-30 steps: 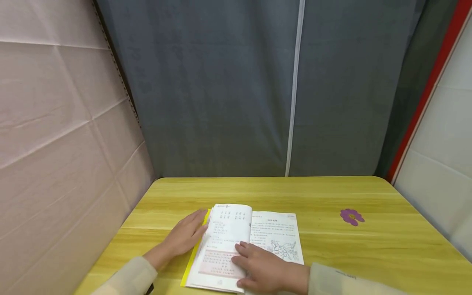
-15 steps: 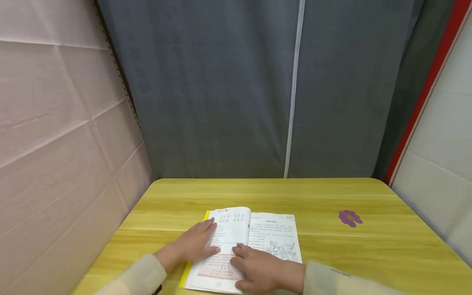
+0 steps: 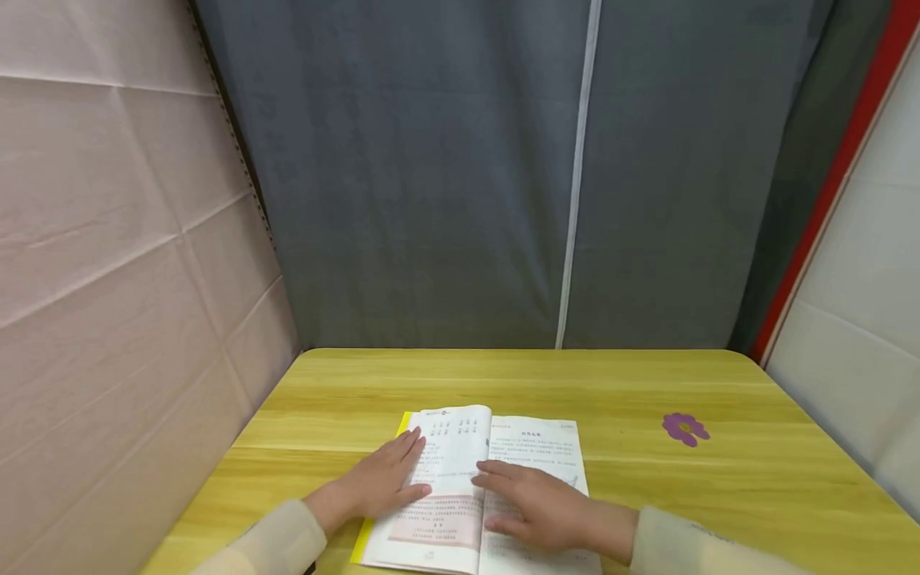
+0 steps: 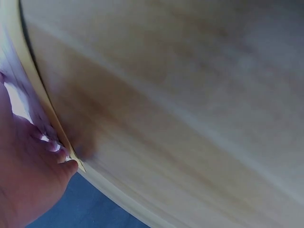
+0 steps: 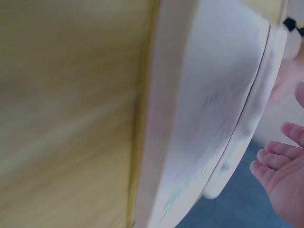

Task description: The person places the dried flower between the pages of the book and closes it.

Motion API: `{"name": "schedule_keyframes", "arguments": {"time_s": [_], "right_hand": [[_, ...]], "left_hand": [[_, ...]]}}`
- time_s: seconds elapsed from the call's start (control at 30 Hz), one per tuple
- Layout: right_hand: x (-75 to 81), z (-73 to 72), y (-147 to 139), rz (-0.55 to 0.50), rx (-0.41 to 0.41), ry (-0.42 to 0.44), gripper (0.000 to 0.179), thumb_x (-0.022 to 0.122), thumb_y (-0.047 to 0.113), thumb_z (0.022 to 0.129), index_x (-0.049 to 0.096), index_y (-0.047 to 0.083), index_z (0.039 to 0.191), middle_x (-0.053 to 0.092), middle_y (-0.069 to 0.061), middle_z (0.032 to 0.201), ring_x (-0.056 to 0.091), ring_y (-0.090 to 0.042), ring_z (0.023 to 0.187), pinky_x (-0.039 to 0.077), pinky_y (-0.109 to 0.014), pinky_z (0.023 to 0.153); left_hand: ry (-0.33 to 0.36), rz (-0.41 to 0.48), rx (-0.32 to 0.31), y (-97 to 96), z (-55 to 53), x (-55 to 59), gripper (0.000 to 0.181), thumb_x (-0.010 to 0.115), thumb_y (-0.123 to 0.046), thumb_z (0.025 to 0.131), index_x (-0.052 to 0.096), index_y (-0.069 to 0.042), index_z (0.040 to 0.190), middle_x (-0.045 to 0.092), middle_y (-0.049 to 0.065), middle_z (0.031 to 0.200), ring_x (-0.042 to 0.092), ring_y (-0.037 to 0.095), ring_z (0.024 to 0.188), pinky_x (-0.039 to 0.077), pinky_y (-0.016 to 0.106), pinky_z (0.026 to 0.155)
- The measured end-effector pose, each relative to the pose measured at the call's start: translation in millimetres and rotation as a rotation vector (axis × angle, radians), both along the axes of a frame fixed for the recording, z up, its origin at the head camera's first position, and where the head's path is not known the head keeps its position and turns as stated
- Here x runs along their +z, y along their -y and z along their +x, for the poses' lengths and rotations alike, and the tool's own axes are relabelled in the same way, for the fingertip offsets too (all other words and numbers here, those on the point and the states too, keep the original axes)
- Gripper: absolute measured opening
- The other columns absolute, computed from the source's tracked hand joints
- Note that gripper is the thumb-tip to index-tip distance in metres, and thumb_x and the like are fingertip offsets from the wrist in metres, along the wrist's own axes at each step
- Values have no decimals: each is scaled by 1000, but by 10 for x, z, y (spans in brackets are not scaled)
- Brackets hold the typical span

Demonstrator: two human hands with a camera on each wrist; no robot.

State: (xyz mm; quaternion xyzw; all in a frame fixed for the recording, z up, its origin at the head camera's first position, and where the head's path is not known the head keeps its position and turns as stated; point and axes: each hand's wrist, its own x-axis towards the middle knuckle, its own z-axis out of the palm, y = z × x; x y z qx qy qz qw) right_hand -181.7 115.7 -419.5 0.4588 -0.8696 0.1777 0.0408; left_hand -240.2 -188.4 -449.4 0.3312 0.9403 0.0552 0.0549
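An open book (image 3: pixel 535 438) with printed pages and a yellow cover edge lies on the table. My left hand (image 3: pixel 379 479) rests on the outer part of its left page, thumb spread toward the spine. Across the right page reaches my right hand (image 3: pixel 537 507), its fingertips by the spine. In the right wrist view that hand (image 5: pixel 282 173) has loosely extended fingers and appears raised above the book (image 5: pixel 213 95). The left wrist view catches the left hand (image 4: pixel 33 175) at the book's yellow edge (image 4: pixel 46 102). Neither hand grips anything.
A purple flower-shaped piece (image 3: pixel 686 429) lies on the wood-grain table (image 3: pixel 345 375), right of the book. A grey curtain (image 3: pixel 431 176) hangs behind the table. Pale cloth (image 3: pixel 129 279) covers the left side, and a white panel (image 3: pixel 855 303) stands at the right.
My left hand has moved from the book's left edge onto the left page. My right hand has shifted right, off the left page and over the right one. The book stays in place.
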Motion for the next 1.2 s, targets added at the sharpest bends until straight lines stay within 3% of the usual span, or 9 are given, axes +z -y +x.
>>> {"name": "schedule_keyframes", "arguments": {"time_s": [0.23,0.47,0.63,0.83,1.03,1.2], "right_hand": [[54,-110,-412,-288,-138,-34,35,65,20,95,61,3,125,63,-9,125,58,-27,117,48,-45,94],[75,-204,-993,-402,-410,86,32,68,17,93,64,4,121,66,-8,117,62,-29,106,52,-45,85],[98,-262,-1458,-476,-575,172,36,65,23,95,62,-1,122,66,-11,115,63,-29,101,53,-35,80],[115,-337,-1964,-470,-736,215,46,59,33,99,58,-5,126,66,-16,112,63,-25,94,53,-26,69],[28,-465,-2360,-453,-821,241,52,59,34,98,57,-11,125,67,-21,110,65,-20,89,52,-23,67],[-46,-552,-2560,-404,-878,239,51,60,34,98,59,-13,120,65,-25,111,62,-26,92,51,-23,65]], "left_hand": [[-14,-3,-24,13,5,-67,85,28,-62,99,22,6,151,15,22,158,16,37,144,20,51,113],[-21,21,-24,16,-10,-124,85,27,-63,99,21,4,152,15,21,158,15,36,144,20,50,114],[-17,20,-18,13,-18,-125,85,27,-62,99,21,5,152,14,21,159,14,36,145,19,50,114],[16,27,-8,8,9,-75,84,28,-61,100,20,5,152,13,21,159,14,37,145,19,52,113],[23,26,3,18,41,-62,85,28,-62,99,20,4,152,13,20,159,14,36,145,19,50,114],[33,25,7,7,19,-51,86,27,-64,98,20,3,153,12,19,160,14,35,145,19,50,114]]}}
